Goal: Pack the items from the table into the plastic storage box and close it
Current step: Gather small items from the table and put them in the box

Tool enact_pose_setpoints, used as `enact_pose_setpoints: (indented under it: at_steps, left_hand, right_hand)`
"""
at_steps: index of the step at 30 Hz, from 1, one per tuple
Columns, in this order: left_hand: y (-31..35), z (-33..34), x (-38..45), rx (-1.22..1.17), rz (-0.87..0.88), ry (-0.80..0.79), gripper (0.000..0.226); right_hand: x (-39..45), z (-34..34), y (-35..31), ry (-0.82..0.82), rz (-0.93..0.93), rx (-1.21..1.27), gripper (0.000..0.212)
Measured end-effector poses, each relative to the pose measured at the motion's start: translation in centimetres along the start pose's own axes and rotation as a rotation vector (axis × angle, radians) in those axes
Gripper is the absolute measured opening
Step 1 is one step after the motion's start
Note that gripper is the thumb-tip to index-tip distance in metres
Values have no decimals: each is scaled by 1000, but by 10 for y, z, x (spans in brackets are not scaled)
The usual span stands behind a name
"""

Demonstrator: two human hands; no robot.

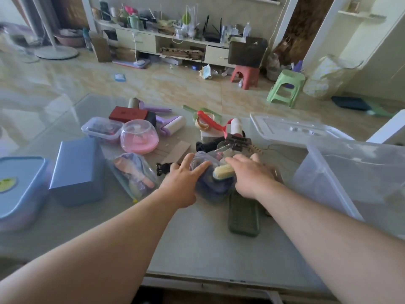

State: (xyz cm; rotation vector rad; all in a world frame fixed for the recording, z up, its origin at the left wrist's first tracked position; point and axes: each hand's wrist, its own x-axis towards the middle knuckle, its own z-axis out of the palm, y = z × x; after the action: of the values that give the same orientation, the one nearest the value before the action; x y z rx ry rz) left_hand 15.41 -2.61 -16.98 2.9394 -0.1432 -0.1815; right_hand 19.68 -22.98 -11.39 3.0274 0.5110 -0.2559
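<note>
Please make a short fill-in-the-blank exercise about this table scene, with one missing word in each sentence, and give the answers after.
1. Both hands, the left hand and the right hand, reach to one plastic ____ of small items.
2. The storage box stands at the ____ side of the table.
3. The white lid lies ____ the box, so the box is open.
4. The domed container has a ____ base.

Answers: bag; right; behind; pink

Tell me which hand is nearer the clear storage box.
Right. The right hand rests on the pile just left of the storage box; the left hand lies farther left, beyond the bagged items.
</note>
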Motion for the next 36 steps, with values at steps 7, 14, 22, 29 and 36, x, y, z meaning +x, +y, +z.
enact_pose_setpoints:
  at_steps: [7, 14, 22, 29, 36]
  left_hand:
    - [7, -20, -15, 92, -38, 50, 80]
    - [-38, -30, -36, 142, -240, 60, 68]
    - [-44, -16, -42, 35, -304, 209, 37]
    - [-8, -74, -56, -403, -233, 560, 34]
    - [109, -147, -71, -441, 163, 599, 24]
  right_hand:
    - [2, 5, 1, 88, -30, -7, 40]
    - [-15, -10, -2, 181, -68, 59, 36]
    - [-25, -10, -14, 230, -186, 87, 33]
    - [-44, -62, -17, 454, -420, 119, 27]
    - [-110, -160, 74, 599, -380, 104, 31]
